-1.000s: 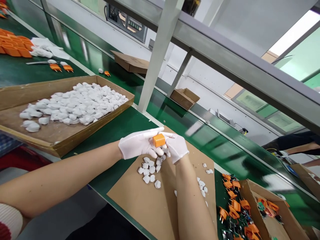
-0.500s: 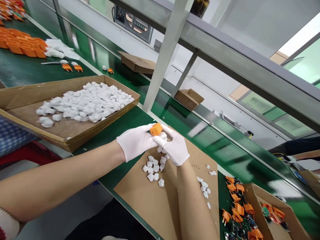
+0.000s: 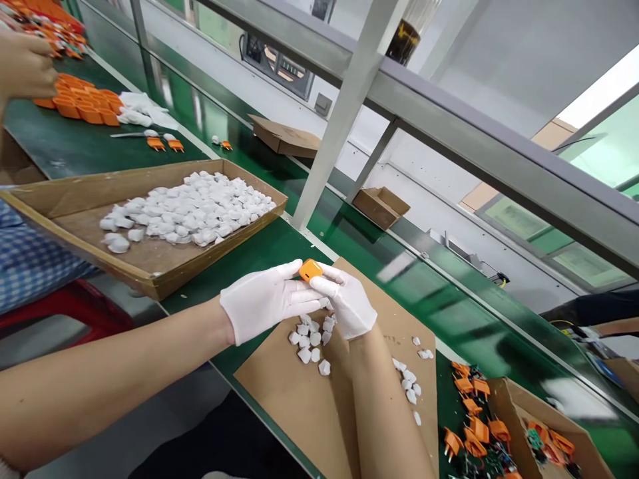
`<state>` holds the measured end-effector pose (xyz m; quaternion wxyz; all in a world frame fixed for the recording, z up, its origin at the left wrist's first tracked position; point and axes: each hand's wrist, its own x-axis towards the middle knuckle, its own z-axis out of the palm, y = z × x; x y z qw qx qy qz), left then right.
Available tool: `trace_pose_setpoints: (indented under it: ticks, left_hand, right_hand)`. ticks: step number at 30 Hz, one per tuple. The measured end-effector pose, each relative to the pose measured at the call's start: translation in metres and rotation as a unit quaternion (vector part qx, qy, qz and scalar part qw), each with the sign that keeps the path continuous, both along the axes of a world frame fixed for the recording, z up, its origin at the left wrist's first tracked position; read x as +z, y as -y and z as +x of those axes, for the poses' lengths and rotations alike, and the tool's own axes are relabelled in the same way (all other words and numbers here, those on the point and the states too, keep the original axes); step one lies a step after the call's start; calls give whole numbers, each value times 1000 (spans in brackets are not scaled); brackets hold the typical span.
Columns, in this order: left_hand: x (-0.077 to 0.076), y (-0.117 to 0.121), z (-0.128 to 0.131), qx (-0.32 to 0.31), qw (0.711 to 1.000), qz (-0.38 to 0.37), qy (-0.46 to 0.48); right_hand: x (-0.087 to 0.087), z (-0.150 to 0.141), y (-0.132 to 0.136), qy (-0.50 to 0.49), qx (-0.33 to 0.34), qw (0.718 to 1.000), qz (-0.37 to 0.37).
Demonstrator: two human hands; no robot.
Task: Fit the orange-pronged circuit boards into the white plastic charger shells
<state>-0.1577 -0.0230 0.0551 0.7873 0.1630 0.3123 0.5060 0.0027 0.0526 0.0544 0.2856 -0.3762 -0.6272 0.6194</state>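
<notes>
My left hand, in a white glove, has its thumb against the left side of a small orange plug housing, with its fingers stretched underneath to the right. From the right, my right hand, gloved as well, pinches the same housing between thumb and fingers. A dark slot shows on the housing's near face. Below the hands, several white putty-like lumps lie on a brown cardboard sheet. Part of that pile is hidden behind my fingers.
A shallow cardboard tray of white lumps stands left. Orange plugs with wires lie right, by an open carton. Another person's hand is far left, near orange housings. A metal post rises beyond my hands.
The orange housing has tilted in my hands, and its slot now faces me more. My left palm has opened more to view. Another person's hand has entered at upper left.
</notes>
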Motion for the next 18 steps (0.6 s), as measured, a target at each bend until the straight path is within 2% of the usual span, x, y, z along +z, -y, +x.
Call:
trace_pose_setpoints:
  ticks: [3,5,6,8,11,13,16,17,18]
  left_hand:
    - [-9,5,-8,14,995,14,-93]
    - [-19,14,-17,94,977,42,-186]
    - [-26,20,-21,148,958,57,-239]
    - [-42,36,-31,244,908,73,-334]
    - [-70,60,-45,308,849,78,-422]
    - [-84,71,-55,317,797,101,-504]
    - [-97,77,-69,280,684,158,-655]
    - [-100,76,-73,263,654,174,-688]
    - [-102,75,-77,249,633,187,-709]
  right_hand:
    - [1,-5,5,-13,21,1000,-17]
    - [-3,-12,13,40,-22,997,67]
    - [-8,-18,20,82,-46,987,129]
    - [-20,-32,34,174,-73,946,262]
    - [-41,-54,54,288,-33,869,402]
    - [-50,-68,60,357,20,816,454]
    - [-56,-85,58,439,111,730,512]
    - [-58,-89,57,447,135,711,526]
    - [-59,-92,56,439,157,705,534]
